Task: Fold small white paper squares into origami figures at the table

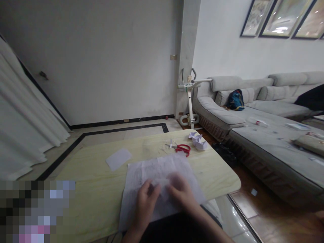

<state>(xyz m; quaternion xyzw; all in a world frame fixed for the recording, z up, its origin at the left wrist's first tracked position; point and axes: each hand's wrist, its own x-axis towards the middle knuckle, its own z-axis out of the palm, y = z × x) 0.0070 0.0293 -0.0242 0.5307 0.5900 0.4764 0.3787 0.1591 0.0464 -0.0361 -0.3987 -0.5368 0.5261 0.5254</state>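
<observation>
My left hand (149,197) is closed in a pinch on a small piece of white paper (162,182). Across from it, my right hand (180,191) grips the other side of that paper, its fingers smeared by motion. The paper's shape is hard to make out against the large printed sheet (149,171) spread beneath both hands. Beyond the sheet lie red-handled scissors (182,148), with small paper scraps (171,143) about the blades. Folded white paper pieces (199,143) stand near the far right corner, and a blank white slip (118,159) lies to the left.
The pale wooden table (93,192) has a rounded right corner. To the right are a grey sofa (268,141) with a blue backpack (236,100) on it and a black bag (224,152) on the floor. White exercise equipment (189,101) stands behind. Part of a person (312,98) shows far right.
</observation>
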